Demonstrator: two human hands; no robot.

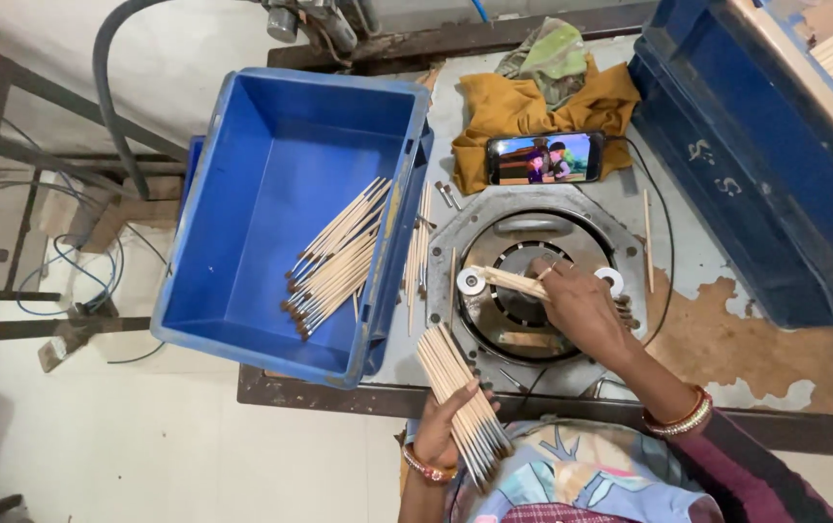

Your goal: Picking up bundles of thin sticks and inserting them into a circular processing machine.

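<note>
My left hand (444, 426) grips a fanned bundle of thin wooden sticks (460, 392) with dark tips, held near the table's front edge. Over the round metal machine plate (523, 291), my right hand (581, 308) pinches a few sticks (513, 282) that point left toward a small white roller (471, 282). A second white roller (611, 279) sits just right of the hand. Bangles circle both wrists.
A blue plastic crate (291, 208) at the left holds a pile of dark-tipped sticks (337, 260). A phone (544, 158) playing a video leans on an ochre cloth (533, 107). Blue bins (765, 155) stand at the right. A loose stick (647, 242) lies on the table.
</note>
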